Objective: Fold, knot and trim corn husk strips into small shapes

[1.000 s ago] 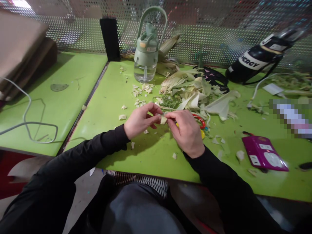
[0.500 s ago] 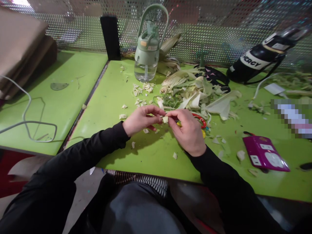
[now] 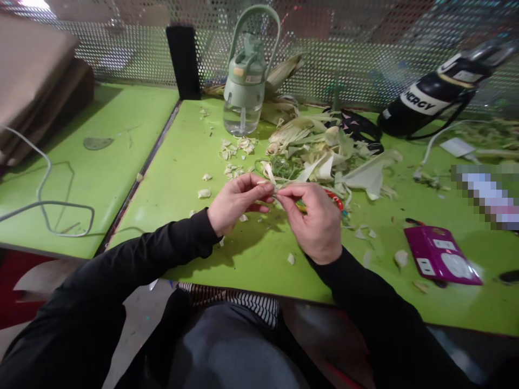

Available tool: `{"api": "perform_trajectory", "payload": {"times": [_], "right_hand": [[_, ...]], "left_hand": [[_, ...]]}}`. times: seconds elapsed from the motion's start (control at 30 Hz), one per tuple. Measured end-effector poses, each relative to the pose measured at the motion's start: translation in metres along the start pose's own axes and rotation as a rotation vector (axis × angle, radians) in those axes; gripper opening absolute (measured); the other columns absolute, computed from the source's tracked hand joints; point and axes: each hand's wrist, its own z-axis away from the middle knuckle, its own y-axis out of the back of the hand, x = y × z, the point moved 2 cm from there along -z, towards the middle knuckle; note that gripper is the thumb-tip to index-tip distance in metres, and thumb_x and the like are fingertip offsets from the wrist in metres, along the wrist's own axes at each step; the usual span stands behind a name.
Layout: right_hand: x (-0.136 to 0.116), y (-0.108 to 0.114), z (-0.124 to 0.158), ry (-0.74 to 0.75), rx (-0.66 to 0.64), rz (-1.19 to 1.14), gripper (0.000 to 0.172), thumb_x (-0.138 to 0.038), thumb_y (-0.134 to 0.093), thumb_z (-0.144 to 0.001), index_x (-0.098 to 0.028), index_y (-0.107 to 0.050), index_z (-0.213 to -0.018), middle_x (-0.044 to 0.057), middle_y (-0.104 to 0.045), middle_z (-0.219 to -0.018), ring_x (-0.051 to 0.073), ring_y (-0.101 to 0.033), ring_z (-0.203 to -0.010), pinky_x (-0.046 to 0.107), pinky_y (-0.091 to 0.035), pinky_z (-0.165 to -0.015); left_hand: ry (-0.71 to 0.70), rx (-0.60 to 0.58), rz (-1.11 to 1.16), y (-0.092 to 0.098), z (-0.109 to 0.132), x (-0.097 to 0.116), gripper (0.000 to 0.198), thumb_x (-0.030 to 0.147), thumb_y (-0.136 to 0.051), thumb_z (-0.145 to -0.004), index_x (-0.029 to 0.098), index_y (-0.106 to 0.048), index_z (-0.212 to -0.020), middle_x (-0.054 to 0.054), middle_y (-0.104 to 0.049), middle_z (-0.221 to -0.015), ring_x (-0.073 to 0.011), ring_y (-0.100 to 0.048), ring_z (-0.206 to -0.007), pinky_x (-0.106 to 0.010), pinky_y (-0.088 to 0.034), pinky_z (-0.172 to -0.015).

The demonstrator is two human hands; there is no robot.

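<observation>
My left hand (image 3: pixel 239 200) is closed in a pinch above the green table, thumb against forefinger. Its fingertips meet those of my right hand (image 3: pixel 316 219), which pinches too. Between them is a small pale piece of corn husk (image 3: pixel 274 193), mostly covered by the fingers. Just beyond the hands lies a heap of pale corn husks (image 3: pixel 320 156) with thin green shreds (image 3: pixel 284 167) at its near side. Small cut husk bits (image 3: pixel 205 193) are scattered to the left. Something red (image 3: pixel 335 200) shows partly behind my right hand.
A pale green water bottle (image 3: pixel 243 97) stands at the back, beside a black upright post (image 3: pixel 184 62). A black bottle (image 3: pixel 430 102) leans at the far right. A purple power strip (image 3: pixel 441 254) lies nearer. Brown cardboard (image 3: pixel 32 70) and a cable (image 3: pixel 48 202) are at the left.
The left thumb has moved up against its forefinger, and the left hand has shifted slightly right. The husk piece, visible between the hands before, is now mostly hidden by the fingertips.
</observation>
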Motion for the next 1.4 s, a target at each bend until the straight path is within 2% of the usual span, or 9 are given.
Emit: {"api": "perform_trajectory", "payload": {"times": [0.1, 0.3, 0.4, 0.53, 0.77, 0.93, 1.2, 1.4], "right_hand": [[-0.002, -0.001, 0.001, 0.023, 0.037, 0.049, 0.003, -0.019, -0.063, -0.092, -0.022, -0.063, -0.091, 0.003, -0.074, -0.087, 0.018, -0.068, -0.08, 0.032, -0.054, -0.076], [0.011, -0.004, 0.0, -0.352, -0.11, -0.234, 0.017, -0.037, -0.061, -0.094, -0.02, -0.067, -0.094, 0.002, -0.074, -0.086, 0.014, -0.065, -0.069, 0.027, -0.051, -0.061], [0.016, -0.004, 0.001, -0.446, -0.099, -0.329, 0.018, -0.038, -0.063, -0.092, -0.021, -0.067, -0.093, 0.0, -0.07, -0.082, 0.014, -0.063, -0.068, 0.026, -0.05, -0.061], [0.016, -0.004, 0.001, -0.44, -0.047, -0.327, 0.015, -0.036, -0.066, -0.089, -0.021, -0.067, -0.088, 0.0, -0.067, -0.083, 0.014, -0.062, -0.072, 0.027, -0.051, -0.066], [0.013, -0.006, 0.002, -0.338, -0.039, -0.288, 0.005, -0.024, -0.065, -0.089, -0.021, -0.069, -0.089, 0.002, -0.071, -0.09, 0.014, -0.064, -0.074, 0.029, -0.053, -0.07], [0.014, -0.008, 0.003, -0.274, -0.029, -0.277, 0.005, -0.02, -0.064, -0.089, -0.022, -0.069, -0.091, 0.003, -0.072, -0.095, 0.015, -0.065, -0.079, 0.029, -0.054, -0.072], [0.015, -0.009, 0.004, -0.328, -0.048, -0.322, 0.003, -0.022, -0.064, -0.09, -0.022, -0.067, -0.091, 0.0, -0.07, -0.088, 0.014, -0.063, -0.075, 0.029, -0.053, -0.071], [0.013, -0.009, 0.006, -0.396, -0.061, -0.367, 0.006, -0.028, -0.065, -0.09, -0.022, -0.064, -0.092, 0.0, -0.071, -0.088, 0.014, -0.064, -0.075, 0.031, -0.055, -0.073]], "left_hand": [[-0.018, 0.001, 0.048, 0.0, 0.0, -0.005, 0.012, 0.01, -0.062, -0.089, 0.013, -0.055, -0.081, 0.003, -0.065, -0.074, -0.0046, -0.064, -0.064, -0.014, -0.051, -0.057], [-0.168, -0.034, -0.101, 0.005, -0.004, -0.005, 0.013, 0.016, -0.068, -0.086, 0.013, -0.056, -0.082, 0.003, -0.065, -0.074, -0.0062, -0.064, -0.066, -0.015, -0.052, -0.057], [-0.197, -0.034, -0.168, 0.006, -0.006, -0.007, 0.015, 0.018, -0.069, -0.085, 0.014, -0.055, -0.081, 0.002, -0.064, -0.073, -0.0066, -0.064, -0.066, -0.015, -0.051, -0.056], [-0.189, -0.022, -0.209, 0.007, -0.008, -0.01, 0.012, 0.016, -0.067, -0.086, 0.014, -0.056, -0.082, 0.003, -0.063, -0.07, -0.0066, -0.063, -0.065, -0.015, -0.051, -0.055], [-0.132, -0.005, -0.257, 0.006, -0.008, -0.011, 0.011, 0.013, -0.066, -0.087, 0.013, -0.056, -0.084, 0.004, -0.06, -0.068, -0.0054, -0.062, -0.061, -0.014, -0.049, -0.053], [-0.074, -0.01, -0.22, 0.005, -0.007, -0.008, 0.01, 0.012, -0.063, -0.089, 0.013, -0.053, -0.086, 0.004, -0.06, -0.069, -0.0057, -0.062, -0.059, -0.015, -0.05, -0.051], [-0.031, -0.044, -0.188, 0.006, -0.009, -0.007, 0.015, 0.009, -0.064, -0.088, 0.013, -0.056, -0.1, 0.005, -0.062, -0.072, -0.0057, -0.063, -0.059, -0.015, -0.051, -0.052], [0.006, -0.069, -0.179, 0.007, -0.009, -0.01, 0.011, 0.009, -0.064, -0.087, 0.014, -0.054, -0.09, 0.005, -0.062, -0.069, -0.0045, -0.063, -0.057, -0.013, -0.05, -0.051]]}}
